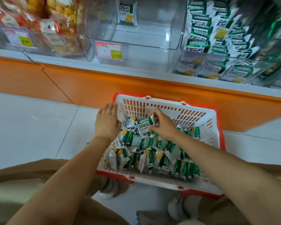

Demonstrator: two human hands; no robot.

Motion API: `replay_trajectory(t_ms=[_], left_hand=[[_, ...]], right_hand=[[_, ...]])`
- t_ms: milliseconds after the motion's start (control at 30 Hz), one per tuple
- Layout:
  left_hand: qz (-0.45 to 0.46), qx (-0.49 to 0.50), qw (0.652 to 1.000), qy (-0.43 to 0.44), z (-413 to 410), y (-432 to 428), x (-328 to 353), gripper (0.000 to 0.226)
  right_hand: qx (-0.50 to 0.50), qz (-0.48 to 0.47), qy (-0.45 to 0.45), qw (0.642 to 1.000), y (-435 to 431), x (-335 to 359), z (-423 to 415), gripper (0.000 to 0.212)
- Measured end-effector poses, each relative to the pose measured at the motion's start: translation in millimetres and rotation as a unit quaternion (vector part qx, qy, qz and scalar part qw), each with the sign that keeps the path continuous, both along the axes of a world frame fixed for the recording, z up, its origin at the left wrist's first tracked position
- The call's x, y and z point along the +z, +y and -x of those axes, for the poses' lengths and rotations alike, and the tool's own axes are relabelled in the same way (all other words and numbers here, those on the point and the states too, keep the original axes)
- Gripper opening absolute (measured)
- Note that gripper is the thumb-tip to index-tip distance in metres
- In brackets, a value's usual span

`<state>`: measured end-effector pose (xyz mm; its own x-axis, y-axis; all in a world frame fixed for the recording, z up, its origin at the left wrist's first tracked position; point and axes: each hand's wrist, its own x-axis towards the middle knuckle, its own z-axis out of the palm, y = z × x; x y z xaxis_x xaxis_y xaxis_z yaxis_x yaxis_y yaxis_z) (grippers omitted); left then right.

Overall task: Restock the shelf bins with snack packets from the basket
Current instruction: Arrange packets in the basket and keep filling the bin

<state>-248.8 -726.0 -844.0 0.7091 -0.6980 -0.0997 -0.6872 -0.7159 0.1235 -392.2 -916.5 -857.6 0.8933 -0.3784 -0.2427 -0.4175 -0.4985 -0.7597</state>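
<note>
I count one basket point(162, 106) on the floor point(31, 127), white with a red rim, standing against the orange base of the shelf point(136, 88). The green-and-white snack packets point(152, 153) heaped in it overlap too much to count. My right grip point(162, 125) is down inside the basket, its fingers pinching one packet point(145, 123) lifted just above the heap. My left grip point(106, 122) lies spread flat, fingers straight and together, against the basket's left rim and holds nothing. There are three clear bins on the shelf. The left bin point(39, 44) holds orange and yellow snack bags, the middle bin point(136, 39) holds a single packet point(127, 13) at its back, and the right bin point(201, 65) is piled with the green-and-white kind. Two price tags show, one on the left bin point(18, 37) and one on the middle point(108, 50). Two shoes point(110, 187) peek out below the basket.
</note>
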Motion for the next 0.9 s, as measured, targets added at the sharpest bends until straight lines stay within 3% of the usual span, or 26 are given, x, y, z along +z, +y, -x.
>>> replay_trajectory(t_ms=[133, 367, 533, 700, 900], left_hand=[[0.067, -0.052, 0.996, -0.026, 11.1, -34.3, 37.3, 0.059], [0.170, -0.134, 0.968, -0.122, 31.5, -91.8, 124.2, 0.055], [0.222, -0.170, 0.950, -0.140, 44.4, -127.0, 167.0, 0.054], [0.233, -0.184, 0.944, -0.144, 49.1, -156.0, 186.9, 0.053], [0.217, -0.173, 0.951, -0.139, 37.9, -180.8, 188.4, 0.060]], right_hand=[[-0.038, -0.029, -0.085, 0.995, -16.1, 47.9, 16.4, 0.043], [-0.080, 0.026, -0.209, 0.974, -49.9, 138.5, 49.7, 0.032], [-0.126, 0.074, -0.289, 0.946, -86.4, 196.0, 67.1, 0.031], [-0.211, 0.140, -0.312, 0.916, -126.3, 229.2, 68.2, 0.033], [-0.276, 0.187, -0.241, 0.911, -165.6, 229.1, 51.3, 0.036]])
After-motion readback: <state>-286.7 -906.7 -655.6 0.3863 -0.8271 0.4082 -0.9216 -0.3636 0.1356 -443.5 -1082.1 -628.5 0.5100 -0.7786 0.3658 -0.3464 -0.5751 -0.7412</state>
